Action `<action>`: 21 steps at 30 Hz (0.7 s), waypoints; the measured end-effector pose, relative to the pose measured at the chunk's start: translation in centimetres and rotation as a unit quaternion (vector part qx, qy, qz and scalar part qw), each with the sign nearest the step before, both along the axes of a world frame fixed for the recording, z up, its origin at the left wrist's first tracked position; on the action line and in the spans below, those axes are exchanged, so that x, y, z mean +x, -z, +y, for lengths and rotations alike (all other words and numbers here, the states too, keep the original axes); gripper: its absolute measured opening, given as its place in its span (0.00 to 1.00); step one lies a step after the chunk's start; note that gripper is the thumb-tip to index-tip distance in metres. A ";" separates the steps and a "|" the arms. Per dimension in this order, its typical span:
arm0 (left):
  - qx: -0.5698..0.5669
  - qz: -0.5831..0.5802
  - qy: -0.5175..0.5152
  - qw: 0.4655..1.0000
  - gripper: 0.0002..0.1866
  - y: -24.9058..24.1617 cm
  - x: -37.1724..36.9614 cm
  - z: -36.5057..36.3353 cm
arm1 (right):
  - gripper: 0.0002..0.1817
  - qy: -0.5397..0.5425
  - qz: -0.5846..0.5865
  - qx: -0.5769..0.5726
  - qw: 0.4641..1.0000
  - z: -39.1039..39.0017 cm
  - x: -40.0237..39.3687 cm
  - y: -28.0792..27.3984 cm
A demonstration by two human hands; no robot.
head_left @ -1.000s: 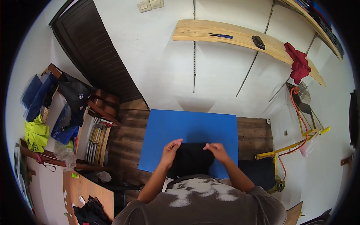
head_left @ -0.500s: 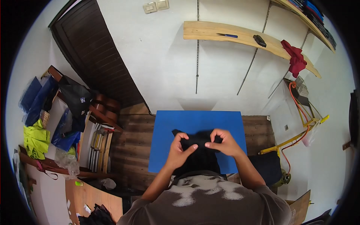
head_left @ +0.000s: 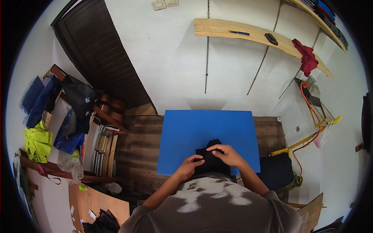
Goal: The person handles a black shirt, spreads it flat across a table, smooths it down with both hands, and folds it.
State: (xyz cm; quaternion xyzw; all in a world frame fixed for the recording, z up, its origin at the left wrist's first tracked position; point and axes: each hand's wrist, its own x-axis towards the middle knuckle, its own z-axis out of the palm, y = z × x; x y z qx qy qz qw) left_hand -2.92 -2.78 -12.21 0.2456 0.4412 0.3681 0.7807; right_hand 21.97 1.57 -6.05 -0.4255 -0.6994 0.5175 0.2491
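A black cloth (head_left: 211,161) lies bunched at the near edge of the blue table (head_left: 208,126), close to my body. My left hand (head_left: 190,165) is at the cloth's left side, its thumb and fingers closed on that edge. Over the upper right part of the cloth is my right hand (head_left: 225,153), with its fingers bent and its thumb near the index finger. Whether the right fingers pinch any fabric is too small to tell.
A wooden wall shelf (head_left: 248,32) holds a blue pen, a dark object and a red cloth (head_left: 307,58). Shelving with bags and a lime cloth (head_left: 38,141) stands left. A yellow metal frame (head_left: 299,145) and a dark seat (head_left: 275,171) are right.
Both hands have moved nearer my body, the right one now higher than the left. The black cloth, earlier stretched sideways between them, is now bunched and narrower. The view has shifted slightly.
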 end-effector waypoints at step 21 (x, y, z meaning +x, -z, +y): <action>0.305 0.154 -0.030 0.939 0.04 -3.7 1.0 -0.1 | 0.15 -0.047 0.142 -0.063 0.987 0.4 -0.5 -0.6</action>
